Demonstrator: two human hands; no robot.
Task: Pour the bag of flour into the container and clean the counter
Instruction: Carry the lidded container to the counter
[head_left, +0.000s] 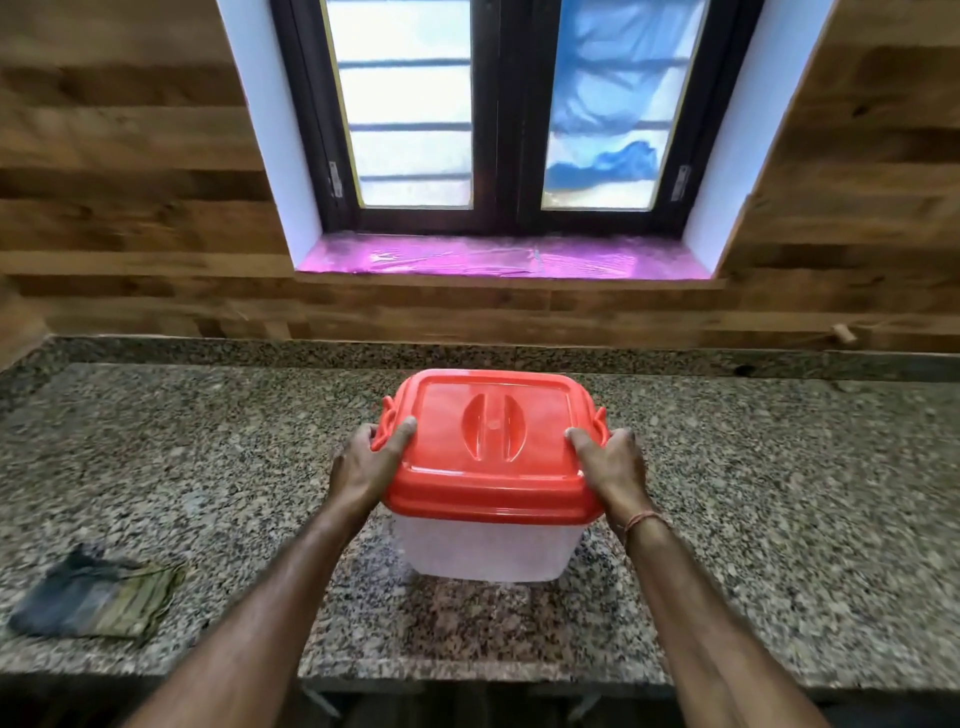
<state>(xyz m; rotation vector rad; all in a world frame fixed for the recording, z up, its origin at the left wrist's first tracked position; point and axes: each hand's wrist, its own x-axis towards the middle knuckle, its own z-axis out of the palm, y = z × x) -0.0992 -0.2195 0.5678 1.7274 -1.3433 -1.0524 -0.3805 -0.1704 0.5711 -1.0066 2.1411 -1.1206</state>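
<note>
A translucent white container (485, 551) with a red lid (493, 447) stands on the speckled granite counter (208, 467), near the front edge in the middle. My left hand (371, 460) grips the lid's left side at its red latch, thumb on top. My right hand (613, 465) grips the lid's right side the same way. The lid sits flat on the container. No flour bag is in view.
A crumpled dark and green cloth (98, 595) lies on the counter at the front left. A wood-panelled wall and a window with a purple-lined sill (504, 257) stand behind the counter. A small peg (844, 332) sticks out of the wall at right.
</note>
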